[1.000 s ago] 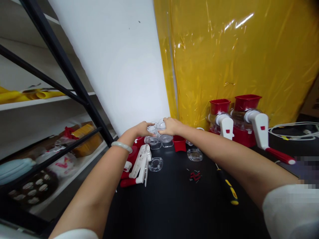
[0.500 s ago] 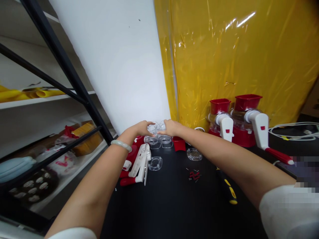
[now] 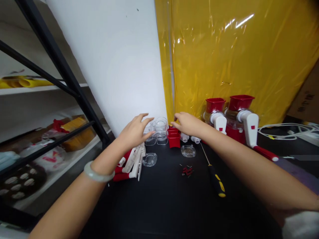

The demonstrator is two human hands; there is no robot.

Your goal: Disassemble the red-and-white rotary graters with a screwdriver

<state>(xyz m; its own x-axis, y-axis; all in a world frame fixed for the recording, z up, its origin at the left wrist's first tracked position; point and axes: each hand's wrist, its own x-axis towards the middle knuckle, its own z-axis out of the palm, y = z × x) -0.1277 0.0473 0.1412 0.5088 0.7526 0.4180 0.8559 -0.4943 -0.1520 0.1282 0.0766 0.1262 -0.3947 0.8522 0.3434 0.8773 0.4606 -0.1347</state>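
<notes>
My left hand (image 3: pixel 136 130) is open, fingers spread, beside and partly in front of the clear plastic housings (image 3: pixel 160 125) at the back of the black table. Over the red plastic hoppers (image 3: pixel 173 138) hovers my right hand (image 3: pixel 184 122), its fingers curved but apart and holding nothing visible. White crank handles with red grips (image 3: pixel 134 162) lie below my left hand. Two clear flat covers (image 3: pixel 150 160) rest in front of the housings and hoppers. White plastic parts (image 3: pixel 184 137) sit under my right hand. Small red pieces and screws (image 3: pixel 187 171) form a pile nearer to me.
A black-and-yellow screwdriver (image 3: pixel 217 182) lies beside my right forearm. Two assembled hand-crank grinders (image 3: pixel 245 114) stand at the right, near a coiled white cable (image 3: pixel 281 130). Metal-framed shelves (image 3: pixel 79 94) border the left side. Behind are a white panel and yellow plastic sheeting (image 3: pixel 224 49).
Both hands have come off the clear housings, which now stand free at the back. My left hand has opened and drawn left; my right has moved right, over the red hoppers. The view has shifted slightly.
</notes>
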